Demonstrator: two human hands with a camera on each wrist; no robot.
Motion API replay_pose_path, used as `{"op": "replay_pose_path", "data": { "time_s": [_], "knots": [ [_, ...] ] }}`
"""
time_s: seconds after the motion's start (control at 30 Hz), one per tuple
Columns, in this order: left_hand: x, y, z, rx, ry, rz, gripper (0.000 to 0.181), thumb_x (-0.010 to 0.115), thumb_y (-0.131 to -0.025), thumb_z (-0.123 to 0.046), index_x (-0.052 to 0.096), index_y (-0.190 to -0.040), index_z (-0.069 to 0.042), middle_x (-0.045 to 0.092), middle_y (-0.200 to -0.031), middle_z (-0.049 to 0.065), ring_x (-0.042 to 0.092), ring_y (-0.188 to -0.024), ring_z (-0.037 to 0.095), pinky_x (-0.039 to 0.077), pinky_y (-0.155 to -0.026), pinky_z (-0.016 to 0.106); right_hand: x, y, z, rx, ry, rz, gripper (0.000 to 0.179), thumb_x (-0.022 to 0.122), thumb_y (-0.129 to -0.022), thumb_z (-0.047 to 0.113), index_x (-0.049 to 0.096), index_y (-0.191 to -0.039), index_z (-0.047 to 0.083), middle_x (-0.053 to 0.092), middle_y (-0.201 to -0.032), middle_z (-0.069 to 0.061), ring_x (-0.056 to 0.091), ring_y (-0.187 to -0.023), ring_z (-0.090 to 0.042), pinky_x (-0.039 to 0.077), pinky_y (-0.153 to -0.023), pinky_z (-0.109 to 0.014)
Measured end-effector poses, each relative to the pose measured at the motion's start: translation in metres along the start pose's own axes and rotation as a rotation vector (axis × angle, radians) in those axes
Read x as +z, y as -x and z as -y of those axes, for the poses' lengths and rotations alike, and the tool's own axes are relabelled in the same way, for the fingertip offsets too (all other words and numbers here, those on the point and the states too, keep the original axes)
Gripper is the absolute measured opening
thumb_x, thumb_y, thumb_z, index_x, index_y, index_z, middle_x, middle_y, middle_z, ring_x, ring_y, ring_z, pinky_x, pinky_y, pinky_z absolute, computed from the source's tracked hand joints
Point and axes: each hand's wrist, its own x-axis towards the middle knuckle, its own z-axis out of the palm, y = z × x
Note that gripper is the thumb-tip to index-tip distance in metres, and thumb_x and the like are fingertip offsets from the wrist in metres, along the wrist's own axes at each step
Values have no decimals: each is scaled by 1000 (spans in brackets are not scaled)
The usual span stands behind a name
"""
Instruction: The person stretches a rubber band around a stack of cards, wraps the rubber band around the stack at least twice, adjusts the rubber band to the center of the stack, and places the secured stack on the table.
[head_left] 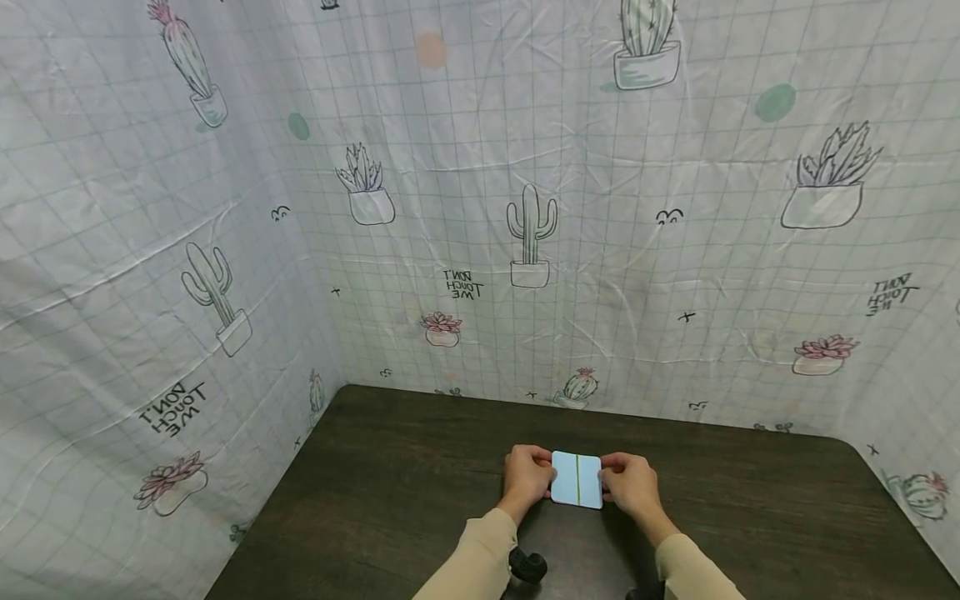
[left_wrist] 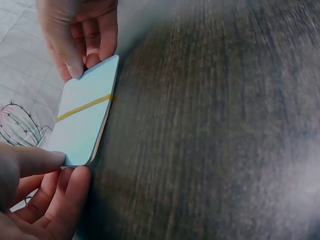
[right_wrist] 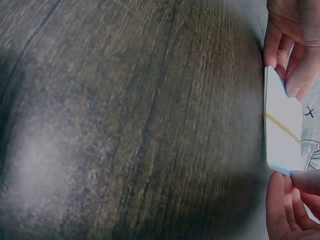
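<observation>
Both hands hold a thin pale blue rounded square, which looks like a banded stack of cards, just above the dark table. A narrow yellow band crosses its middle and bends over the edge. My left hand pinches the left side, thumb on the face and fingers behind. On the opposite side, my right hand grips in the same way. In the right wrist view the stack is seen tilted, its thin edge showing. Its back is hidden.
The dark wood-grain table extends around both hands. A pale cactus-print cloth hangs behind the table and along its sides. A black strap-like piece sits at the left wrist.
</observation>
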Motion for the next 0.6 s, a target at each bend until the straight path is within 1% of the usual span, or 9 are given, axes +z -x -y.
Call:
{"op": "replay_pose_path", "data": {
  "time_s": [0.27,0.43,0.47,0.53,0.6],
  "knots": [
    [3,4,-2,32,-86,-4,15,77,-76,10,77,-84,-2,60,-63,-7,51,-34,5,46,-38,22,0,4,-4,5,26,-16,19,63,-86,-7,68,-102,-15,66,-78,-14,66,-64,-21,58,-53,-33],
    [0,4,1,24,-82,7,14,79,-76,9,77,-87,-1,60,-63,-7,52,-35,6,47,-40,23,0,6,-6,-15,37,-12,19,65,-87,-5,69,-102,-14,68,-78,-12,67,-64,-21,57,-54,-32],
    [-2,3,1,20,-81,10,14,79,-77,8,77,-88,-1,60,-64,-7,53,-37,6,48,-41,23,-1,6,-7,-24,39,-11,19,65,-87,-4,69,-103,-14,69,-79,-12,68,-64,-22,57,-54,-32],
    [-7,2,3,32,-101,15,13,81,-78,3,78,-90,-2,60,-66,-8,54,-44,4,49,-46,23,-5,8,-7,-40,50,-7,20,67,-89,-1,69,-105,-13,69,-81,-11,68,-65,-22,57,-55,-32],
    [-15,1,3,70,-138,17,12,81,-80,-2,78,-91,-3,61,-68,-9,55,-53,4,50,-52,25,-10,10,-7,-60,85,-9,22,68,-91,3,69,-107,-11,70,-83,-10,68,-66,-22,56,-56,-32]
  ]
}}
